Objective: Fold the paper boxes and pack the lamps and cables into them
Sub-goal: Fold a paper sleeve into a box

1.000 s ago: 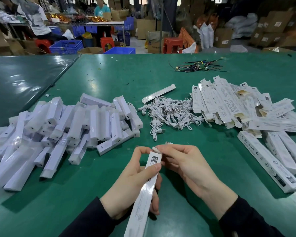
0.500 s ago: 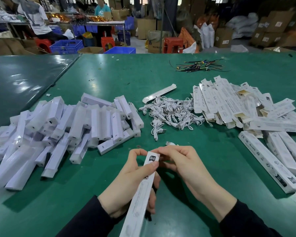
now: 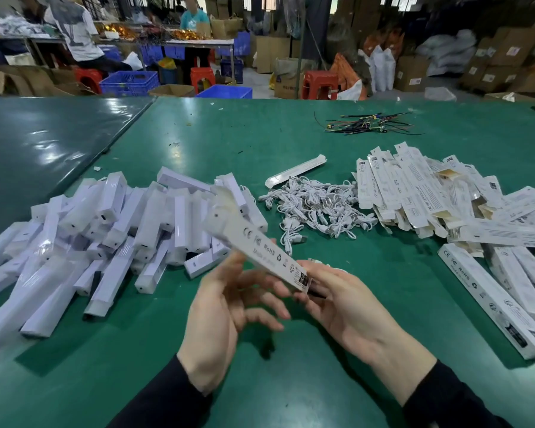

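1 box (image 3: 257, 247) in right grip (image 3: 337, 299)

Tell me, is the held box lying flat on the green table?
No, the box is lifted above the table, gripped by the right hand.

A single wide-angle view looks from the person's head forward and down over the green table (image 3: 291, 381). It sits close above the near edge of that table, so both forearms enter from the bottom of the picture. Beyond the far edge of the table the workshop floor shows along the top. Straight lines bow toward the picture's borders. No second view shares the scene.
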Motion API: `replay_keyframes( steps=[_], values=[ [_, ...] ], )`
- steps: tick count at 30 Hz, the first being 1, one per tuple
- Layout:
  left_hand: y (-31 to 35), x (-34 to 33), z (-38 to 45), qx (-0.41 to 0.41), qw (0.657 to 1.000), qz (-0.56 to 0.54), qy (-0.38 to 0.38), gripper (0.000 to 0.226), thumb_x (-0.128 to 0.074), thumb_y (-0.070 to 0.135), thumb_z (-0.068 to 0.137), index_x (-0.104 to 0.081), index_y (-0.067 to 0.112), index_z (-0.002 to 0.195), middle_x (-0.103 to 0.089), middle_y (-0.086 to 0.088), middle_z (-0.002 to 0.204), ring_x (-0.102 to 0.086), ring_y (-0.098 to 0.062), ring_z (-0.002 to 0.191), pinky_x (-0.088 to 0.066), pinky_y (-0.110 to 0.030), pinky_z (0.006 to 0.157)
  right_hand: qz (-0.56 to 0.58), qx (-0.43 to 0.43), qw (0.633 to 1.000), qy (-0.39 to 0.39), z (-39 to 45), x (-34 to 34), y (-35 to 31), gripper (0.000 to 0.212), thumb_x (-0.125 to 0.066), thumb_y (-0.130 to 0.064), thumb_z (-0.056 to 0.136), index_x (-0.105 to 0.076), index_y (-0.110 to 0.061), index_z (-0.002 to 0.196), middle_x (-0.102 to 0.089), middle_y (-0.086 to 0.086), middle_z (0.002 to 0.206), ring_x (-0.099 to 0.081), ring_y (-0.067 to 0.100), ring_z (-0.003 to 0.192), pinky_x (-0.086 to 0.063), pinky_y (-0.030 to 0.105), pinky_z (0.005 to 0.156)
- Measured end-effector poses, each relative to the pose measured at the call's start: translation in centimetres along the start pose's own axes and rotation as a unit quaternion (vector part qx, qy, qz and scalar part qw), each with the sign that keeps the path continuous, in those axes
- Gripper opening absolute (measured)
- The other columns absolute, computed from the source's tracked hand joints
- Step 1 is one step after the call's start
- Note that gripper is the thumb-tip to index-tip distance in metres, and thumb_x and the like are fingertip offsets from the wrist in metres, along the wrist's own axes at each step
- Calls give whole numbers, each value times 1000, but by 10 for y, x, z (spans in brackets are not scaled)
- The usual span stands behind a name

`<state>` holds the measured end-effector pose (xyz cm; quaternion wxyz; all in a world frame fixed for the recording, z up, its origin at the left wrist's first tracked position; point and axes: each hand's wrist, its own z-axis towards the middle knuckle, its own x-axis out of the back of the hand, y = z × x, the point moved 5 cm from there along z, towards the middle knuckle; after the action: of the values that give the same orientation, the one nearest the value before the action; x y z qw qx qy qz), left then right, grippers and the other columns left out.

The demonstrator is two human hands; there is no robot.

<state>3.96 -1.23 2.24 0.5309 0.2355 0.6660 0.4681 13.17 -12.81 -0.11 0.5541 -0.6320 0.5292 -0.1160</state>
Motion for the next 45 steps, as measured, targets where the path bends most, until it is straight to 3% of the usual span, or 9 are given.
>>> replay_keyframes(
  steps=[3, 6, 8, 10, 13, 17, 28, 33, 45],
  values=[
    [20, 8, -6, -197, 960, 178, 86, 28, -51, 26, 84, -69, 27, 105, -68, -5, 82, -60, -15, 72, -49, -24, 54, -20, -49, 998, -25, -3, -4, 6, 14, -64, -18, 92, -69, -6, 95, -66, 10, 82, -57, 14, 52, -51, 17, 50],
    [29, 11, -6, -255, 943, 186, 105, 24, -57, 44, 84, -66, 37, 105, -69, 10, 99, -63, -7, 91, -51, -21, 74, -73, -101, 988, -89, -13, -13, 16, 19, -61, -24, 94, -66, -7, 101, -63, 6, 68, -53, 13, 47, -48, 16, 46],
    [31, 15, -1, -237, 956, 137, 104, 25, -64, 42, 88, -62, 31, 110, -72, 5, 101, -69, -14, 90, -56, -28, 76, -140, -123, 972, -140, -23, -22, 23, 19, -57, -24, 97, -64, -6, 96, -63, 8, 65, -55, 14, 45, -46, 17, 43],
    [29, 14, 2, -196, 971, 111, 86, 39, -61, 35, 91, -50, 22, 126, -73, -7, 97, -72, -27, 75, -58, -35, 62, -225, -93, 958, -152, -26, -27, 26, 23, -54, -21, 99, -64, 0, 94, -63, 9, 66, -58, 14, 47, -48, 19, 45],
    [17, 8, 2, -124, 985, 110, 40, 61, -59, 27, 86, -31, 45, 137, -72, -17, 95, -71, -37, 67, -58, -40, 55, -247, 101, 961, -70, -23, -25, 7, 12, -53, -4, 98, -63, 3, 97, -67, 7, 79, -62, 14, 64, -54, 24, 61],
    [-3, -3, -1, -42, 991, 115, -45, 44, -63, 25, 91, -44, 52, 121, -70, -16, 89, -68, -43, 62, -58, -47, 52, -233, 297, 926, -21, -30, -17, -25, 15, -63, -10, 93, -68, -20, 103, -71, -1, 100, -66, 16, 92, -52, 22, 75],
    [-17, -14, -8, -13, 984, 118, -130, 47, -62, 35, 86, -44, 50, 126, -61, -12, 82, -64, -38, 57, -57, -51, 50, -157, 288, 942, -76, -33, -20, -26, 22, -73, -8, 82, -68, -10, 103, -68, 12, 93, -57, 20, 66, -49, 25, 52],
    [-18, -13, -8, -9, 986, 118, -116, 29, -60, 36, 88, -46, 38, 114, -57, -10, 69, -55, -27, 42, -53, -42, 40, -183, 280, 938, -93, -31, -20, -25, 10, -66, -1, 86, -68, -7, 93, -70, -4, 77, -60, 7, 69, -49, 17, 68],
    [-15, -12, -10, -27, 985, 115, -126, 31, -62, 36, 89, -45, 32, 114, -52, -17, 67, -53, -26, 39, -51, -37, 42, -185, 286, 935, -97, -33, -20, -28, 6, -68, -13, 78, -68, -12, 84, -69, -1, 75, -60, 10, 69, -50, 20, 67]
  ],
)
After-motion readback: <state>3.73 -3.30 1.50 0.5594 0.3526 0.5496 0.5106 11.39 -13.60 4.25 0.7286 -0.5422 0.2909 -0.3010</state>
